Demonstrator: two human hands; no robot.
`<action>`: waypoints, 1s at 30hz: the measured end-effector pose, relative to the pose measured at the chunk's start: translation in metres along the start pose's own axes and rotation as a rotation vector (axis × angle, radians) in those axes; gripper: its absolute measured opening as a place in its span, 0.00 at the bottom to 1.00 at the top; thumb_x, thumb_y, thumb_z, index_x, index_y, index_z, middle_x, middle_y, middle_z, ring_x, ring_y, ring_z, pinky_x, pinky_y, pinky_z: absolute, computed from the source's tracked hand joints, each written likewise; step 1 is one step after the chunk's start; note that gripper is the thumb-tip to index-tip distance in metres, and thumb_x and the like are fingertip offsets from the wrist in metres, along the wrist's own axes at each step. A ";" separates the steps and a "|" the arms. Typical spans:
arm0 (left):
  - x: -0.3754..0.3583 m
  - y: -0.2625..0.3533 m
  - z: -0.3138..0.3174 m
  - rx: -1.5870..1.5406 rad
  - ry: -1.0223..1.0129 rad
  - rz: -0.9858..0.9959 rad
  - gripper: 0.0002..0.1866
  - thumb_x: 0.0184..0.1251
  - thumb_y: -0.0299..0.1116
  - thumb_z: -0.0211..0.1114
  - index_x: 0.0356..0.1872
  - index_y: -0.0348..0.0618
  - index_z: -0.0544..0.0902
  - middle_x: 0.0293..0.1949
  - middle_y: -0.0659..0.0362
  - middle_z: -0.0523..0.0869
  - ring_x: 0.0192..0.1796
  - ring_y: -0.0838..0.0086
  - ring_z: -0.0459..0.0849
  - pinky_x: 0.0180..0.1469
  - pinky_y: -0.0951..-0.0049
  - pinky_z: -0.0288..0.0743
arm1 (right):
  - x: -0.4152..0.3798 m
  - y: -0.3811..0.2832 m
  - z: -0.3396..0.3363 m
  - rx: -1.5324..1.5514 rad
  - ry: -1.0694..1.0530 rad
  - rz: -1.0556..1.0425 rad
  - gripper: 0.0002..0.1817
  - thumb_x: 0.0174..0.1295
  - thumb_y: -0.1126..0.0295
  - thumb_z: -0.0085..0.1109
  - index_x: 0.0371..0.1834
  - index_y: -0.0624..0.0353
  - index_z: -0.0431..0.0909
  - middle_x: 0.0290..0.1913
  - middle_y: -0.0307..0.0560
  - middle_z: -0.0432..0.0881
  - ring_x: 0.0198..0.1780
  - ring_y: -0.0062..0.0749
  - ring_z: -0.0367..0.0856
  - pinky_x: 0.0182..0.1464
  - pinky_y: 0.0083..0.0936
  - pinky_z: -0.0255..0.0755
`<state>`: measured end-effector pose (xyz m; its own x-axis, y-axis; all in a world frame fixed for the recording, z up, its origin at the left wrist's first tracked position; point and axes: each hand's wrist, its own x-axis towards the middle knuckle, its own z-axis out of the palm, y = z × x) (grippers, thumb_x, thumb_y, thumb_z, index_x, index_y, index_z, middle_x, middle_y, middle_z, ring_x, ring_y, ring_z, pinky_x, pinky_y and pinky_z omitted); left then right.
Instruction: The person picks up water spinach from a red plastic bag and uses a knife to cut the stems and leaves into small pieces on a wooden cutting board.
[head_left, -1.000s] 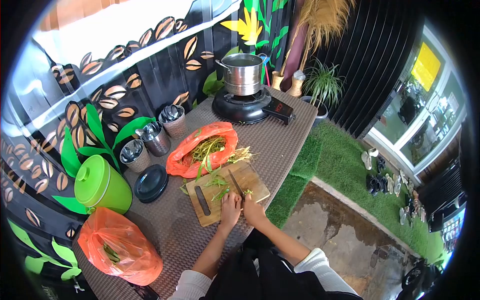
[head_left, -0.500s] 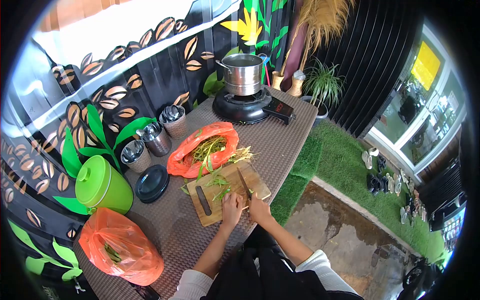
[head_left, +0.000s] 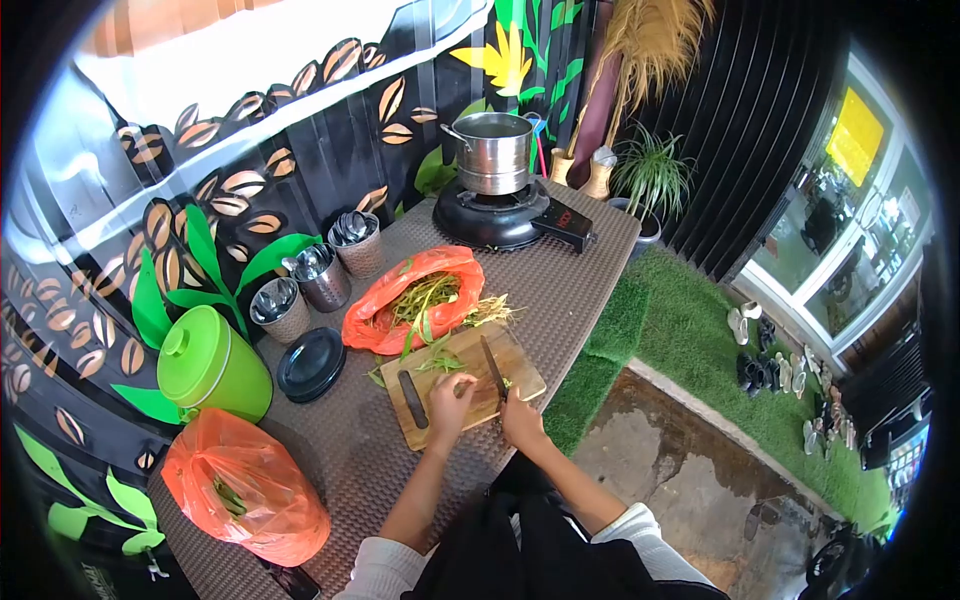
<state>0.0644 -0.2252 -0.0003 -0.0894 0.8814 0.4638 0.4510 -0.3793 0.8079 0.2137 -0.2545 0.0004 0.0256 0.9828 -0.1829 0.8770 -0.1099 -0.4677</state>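
Note:
My right hand (head_left: 521,420) is closed on the handle of a knife (head_left: 494,367), whose blade lies over the right part of a wooden cutting board (head_left: 480,405). My left hand (head_left: 451,402) is over the board's near edge, its fingers curled together; what they hold, if anything, is too small to name. Green leaves (head_left: 438,359) lie on the far part of the board. Just beyond it, an open orange bag (head_left: 365,325) is filled with leafy stems (head_left: 425,298).
A steel pot (head_left: 492,153) sits on a black stove (head_left: 490,220) at the back. Along the wall stand cutlery cups (head_left: 282,315), a black plate stack (head_left: 311,364) and a green container (head_left: 213,365). A second orange bag (head_left: 260,500) is at the near left.
My left hand has shifted left and away from the knife, lifting its fingers from the cut leaves. My right hand still grips the knife. The whole view has shifted slightly.

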 end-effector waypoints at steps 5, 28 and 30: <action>0.004 -0.009 -0.008 0.051 0.019 0.005 0.07 0.49 0.22 0.68 0.31 0.42 0.83 0.31 0.56 0.83 0.37 0.66 0.79 0.41 0.69 0.73 | -0.002 -0.001 -0.001 -0.017 0.009 0.004 0.20 0.64 0.65 0.44 0.53 0.67 0.59 0.35 0.67 0.81 0.39 0.58 0.83 0.41 0.48 0.76; -0.023 -0.034 -0.021 -0.209 0.020 -0.447 0.10 0.52 0.20 0.65 0.37 0.32 0.81 0.27 0.55 0.84 0.28 0.74 0.82 0.34 0.75 0.75 | 0.000 0.003 -0.001 -0.004 -0.049 0.005 0.25 0.67 0.61 0.42 0.59 0.70 0.56 0.38 0.70 0.79 0.42 0.63 0.80 0.44 0.52 0.74; -0.021 -0.030 -0.030 -0.097 -0.008 -0.429 0.09 0.52 0.19 0.64 0.37 0.32 0.82 0.30 0.55 0.84 0.29 0.74 0.82 0.34 0.76 0.75 | 0.003 0.004 0.001 0.003 -0.058 0.020 0.25 0.67 0.61 0.42 0.59 0.69 0.56 0.38 0.70 0.79 0.42 0.63 0.80 0.44 0.52 0.74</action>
<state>0.0264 -0.2402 -0.0236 -0.2433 0.9669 0.0762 0.2890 -0.0027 0.9573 0.2169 -0.2521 -0.0025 0.0155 0.9701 -0.2420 0.8752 -0.1302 -0.4658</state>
